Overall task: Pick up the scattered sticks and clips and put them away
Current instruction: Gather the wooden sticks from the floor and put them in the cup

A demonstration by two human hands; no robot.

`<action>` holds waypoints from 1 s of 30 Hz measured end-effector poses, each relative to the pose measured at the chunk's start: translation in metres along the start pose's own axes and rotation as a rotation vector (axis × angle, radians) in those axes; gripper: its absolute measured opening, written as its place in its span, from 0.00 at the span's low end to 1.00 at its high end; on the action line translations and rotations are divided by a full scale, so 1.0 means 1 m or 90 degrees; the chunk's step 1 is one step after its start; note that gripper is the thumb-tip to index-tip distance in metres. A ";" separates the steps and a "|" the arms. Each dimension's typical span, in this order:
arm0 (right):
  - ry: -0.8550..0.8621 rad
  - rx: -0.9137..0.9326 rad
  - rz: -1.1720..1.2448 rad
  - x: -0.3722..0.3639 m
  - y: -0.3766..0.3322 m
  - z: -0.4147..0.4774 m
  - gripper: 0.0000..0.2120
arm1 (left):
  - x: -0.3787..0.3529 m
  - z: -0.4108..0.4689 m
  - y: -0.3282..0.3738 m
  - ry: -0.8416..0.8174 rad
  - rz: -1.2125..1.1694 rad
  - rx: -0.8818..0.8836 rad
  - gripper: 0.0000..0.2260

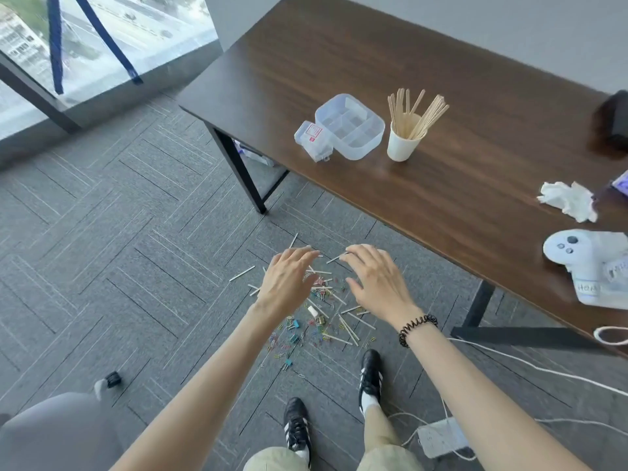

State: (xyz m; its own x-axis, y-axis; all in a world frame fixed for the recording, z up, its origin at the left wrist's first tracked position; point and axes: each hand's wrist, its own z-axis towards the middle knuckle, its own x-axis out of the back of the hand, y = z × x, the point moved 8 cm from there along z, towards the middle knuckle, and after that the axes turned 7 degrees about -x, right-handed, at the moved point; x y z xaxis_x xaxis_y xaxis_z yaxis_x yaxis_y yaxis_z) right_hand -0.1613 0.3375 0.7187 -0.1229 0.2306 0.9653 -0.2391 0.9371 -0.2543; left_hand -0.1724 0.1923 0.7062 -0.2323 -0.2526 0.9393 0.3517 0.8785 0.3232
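Observation:
Wooden sticks point(348, 327) and small coloured clips point(292, 329) lie scattered on the grey carpet in front of my feet. My left hand point(289, 278) and my right hand point(375, 278) reach out side by side above the far part of the pile, fingers spread and relaxed, holding nothing. On the dark wooden table stand a white paper cup point(402, 144) full of sticks and a clear compartment box point(350, 125) with its small clear lid part point(312, 141) beside it.
The table's black leg point(238, 164) stands behind the pile and another point(475, 311) to its right. White cables and a power strip point(441, 440) lie on the floor at the right. On the table are a crumpled tissue point(567, 200) and a white controller point(577, 253). A grey chair seat point(51, 433) is at lower left.

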 end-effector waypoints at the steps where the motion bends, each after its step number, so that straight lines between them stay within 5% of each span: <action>1: -0.014 -0.009 0.008 -0.016 -0.008 -0.013 0.18 | -0.011 -0.014 -0.003 -0.013 0.003 -0.010 0.22; 12: -0.198 -0.113 0.019 -0.206 -0.001 -0.108 0.15 | -0.177 -0.094 -0.037 -0.100 -0.049 -0.006 0.20; 20: -0.217 -0.174 0.040 -0.436 0.090 -0.106 0.19 | -0.426 -0.059 -0.090 -0.137 -0.044 -0.029 0.19; 30: -0.152 -0.181 0.017 -0.692 0.194 -0.077 0.09 | -0.692 0.007 -0.148 -0.087 -0.009 -0.169 0.14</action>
State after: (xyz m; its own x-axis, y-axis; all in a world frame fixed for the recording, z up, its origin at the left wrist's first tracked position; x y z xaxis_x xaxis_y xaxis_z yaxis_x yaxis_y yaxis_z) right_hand -0.0485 0.3800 0.0058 -0.3546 0.2193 0.9089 0.0394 0.9747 -0.2199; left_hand -0.0702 0.2402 0.0076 -0.3527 -0.1907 0.9161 0.5684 0.7340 0.3716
